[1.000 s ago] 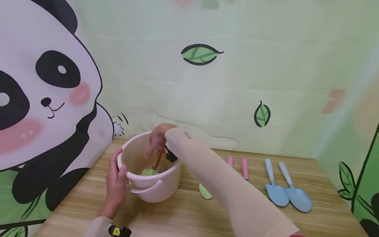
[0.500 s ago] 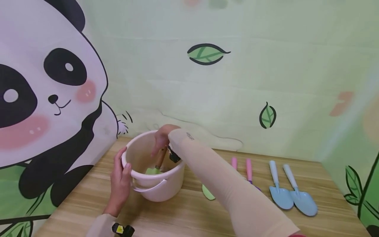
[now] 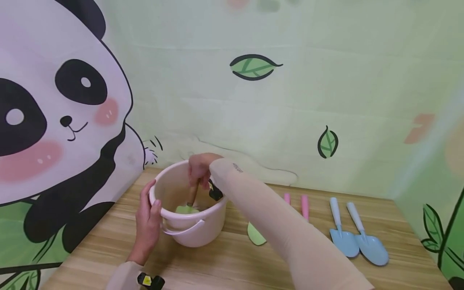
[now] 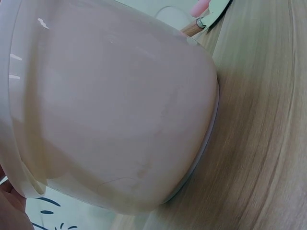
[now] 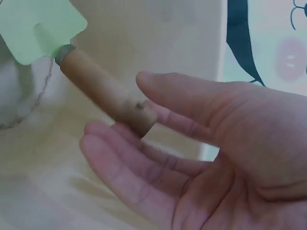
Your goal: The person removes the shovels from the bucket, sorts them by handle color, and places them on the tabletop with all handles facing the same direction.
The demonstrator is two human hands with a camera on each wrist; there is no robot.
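A pale pink bucket (image 3: 203,233) stands on the wooden table, its handle hanging down in front. At its left rim my left hand (image 3: 148,219) holds on, thumb and fingers set against the edge; the left wrist view shows mostly the bucket wall (image 4: 115,105). Inside the bucket leans a garden trowel (image 5: 105,88) with a light green blade and wooden handle. My right hand (image 5: 206,139) reaches in around the handle's end. In the right wrist view the thumb is apart from the wood, and the fingers lie loosely bent beneath and behind it.
Two blue trowels (image 3: 371,247) lie at the table's right. Nearer the bucket are two pink handles (image 3: 305,206) and a light green blade (image 3: 255,234), partly hidden by my right sleeve (image 3: 268,213). A wall covering with a printed panda (image 3: 119,153) stands behind.
The view has shifted slightly, so the scene sits further right. My right hand has come closer about the trowel handle, which now leans a little differently. The left hand stays on the rim.
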